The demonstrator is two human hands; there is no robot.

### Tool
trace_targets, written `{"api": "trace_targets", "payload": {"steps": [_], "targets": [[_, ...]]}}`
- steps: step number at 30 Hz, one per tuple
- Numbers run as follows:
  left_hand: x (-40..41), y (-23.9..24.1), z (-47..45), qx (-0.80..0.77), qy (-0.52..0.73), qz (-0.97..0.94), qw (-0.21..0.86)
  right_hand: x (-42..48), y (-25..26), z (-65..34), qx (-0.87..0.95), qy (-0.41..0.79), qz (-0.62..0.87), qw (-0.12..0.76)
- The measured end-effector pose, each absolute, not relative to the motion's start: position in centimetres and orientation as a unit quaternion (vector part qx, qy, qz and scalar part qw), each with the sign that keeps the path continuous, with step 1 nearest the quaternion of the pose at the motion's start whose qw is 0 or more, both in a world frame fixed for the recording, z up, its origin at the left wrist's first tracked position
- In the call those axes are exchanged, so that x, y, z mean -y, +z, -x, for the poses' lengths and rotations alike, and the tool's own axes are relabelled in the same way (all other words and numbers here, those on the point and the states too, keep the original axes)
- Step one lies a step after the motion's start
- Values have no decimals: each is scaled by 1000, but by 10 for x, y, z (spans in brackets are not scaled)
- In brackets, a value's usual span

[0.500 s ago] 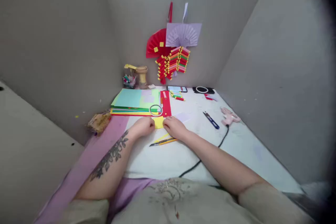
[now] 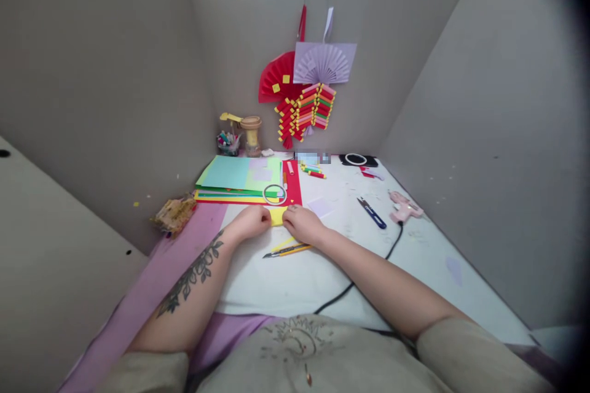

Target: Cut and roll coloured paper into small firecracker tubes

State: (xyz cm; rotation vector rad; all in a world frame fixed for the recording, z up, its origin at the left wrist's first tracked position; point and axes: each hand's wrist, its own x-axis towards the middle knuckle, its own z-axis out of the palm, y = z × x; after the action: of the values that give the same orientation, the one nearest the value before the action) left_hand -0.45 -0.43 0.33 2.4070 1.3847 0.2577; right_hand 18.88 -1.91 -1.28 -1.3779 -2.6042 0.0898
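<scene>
A small yellow paper piece [image 2: 278, 215] lies on the white table [image 2: 295, 276] between my two hands. My left hand [image 2: 251, 221] pinches its left edge with curled fingers. My right hand [image 2: 302, 223] holds its right edge, fingers bent down on it. Just in front of my hands lies a yellow craft knife [image 2: 286, 250] beside a yellow paper strip. A stack of coloured paper sheets [image 2: 239, 179] with a tape ring [image 2: 274, 194] on it sits right behind the hands, next to a red paper strip [image 2: 292, 181].
Blue snips [image 2: 371, 212], a pink glue gun [image 2: 403, 206] and its black cable [image 2: 359, 276] lie to the right. Rolled paper tubes [image 2: 312, 170], a pen cup [image 2: 227, 142] and a jar [image 2: 251, 133] stand at the back. Paper fans and firecrackers [image 2: 304, 89] hang on the wall. Grey panels enclose the table.
Both hands have drawn a little closer together over the yellow paper, so less of it shows. The view shifted slightly.
</scene>
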Motion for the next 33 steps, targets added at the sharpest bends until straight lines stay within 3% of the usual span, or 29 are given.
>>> {"api": "trace_targets", "payload": {"steps": [14, 33], "targets": [[-2, -6, 5, -549, 95, -799, 224, 11, -19, -196, 841, 51, 531, 91], [3, 7, -5, -598, 13, -785, 161, 6, -19, -192, 818, 61, 568, 60]]}}
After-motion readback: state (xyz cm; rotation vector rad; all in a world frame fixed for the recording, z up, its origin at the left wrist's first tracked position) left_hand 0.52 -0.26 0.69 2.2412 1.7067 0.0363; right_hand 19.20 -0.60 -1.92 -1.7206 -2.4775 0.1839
